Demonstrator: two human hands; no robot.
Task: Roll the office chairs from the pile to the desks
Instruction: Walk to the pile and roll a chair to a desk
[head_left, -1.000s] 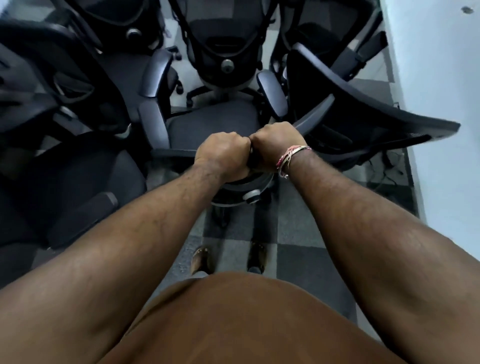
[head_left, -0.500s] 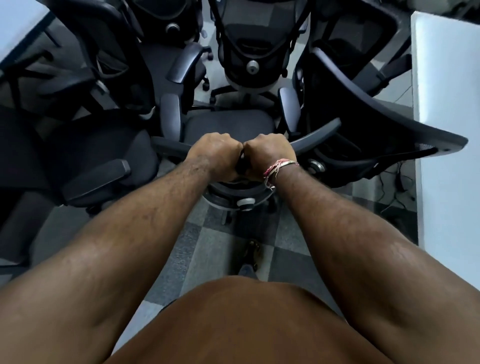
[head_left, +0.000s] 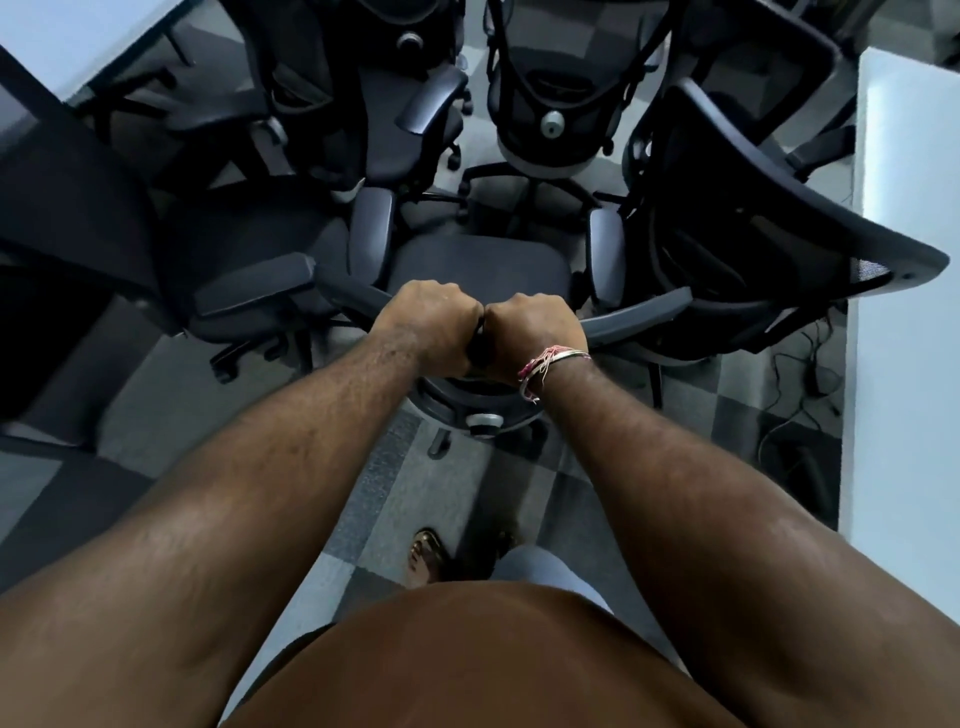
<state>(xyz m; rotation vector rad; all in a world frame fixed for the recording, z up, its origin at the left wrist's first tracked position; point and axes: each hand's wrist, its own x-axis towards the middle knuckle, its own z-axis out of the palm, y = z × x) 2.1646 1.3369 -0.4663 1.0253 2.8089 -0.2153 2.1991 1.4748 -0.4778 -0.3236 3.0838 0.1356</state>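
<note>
**Chair gripped at the backrest, ready to leave the pile**

The person stands behind 1 office chair and holds the top edge of its backrest with both hands. The left hand and the right hand sit side by side, knuckles touching, fingers curled over the rim and clamped on it. A thread bracelet circles the right wrist.

The gripped chair sits at the near edge of the pile, its seat facing away from the person. Its left armrest lies just beside the armrest of a neighbouring chair, and its right armrest sits close against a tilted mesh-backed chair. Another chair stands just beyond its seat. White worktops flank the cluster on the right and at the upper left.

The step in hand looks like the extraction of this chair from the pile. The next move likely calls for a straight pull backward over the checkered carpet floor, so the armrests slide free without snagging either neighbour. The person's sandalled foot is close behind the chair's base, so a step back would have to go with the pull. Loose cables lie on the floor to the right, near the worktop, and the castors should probably steer clear of them.
</note>
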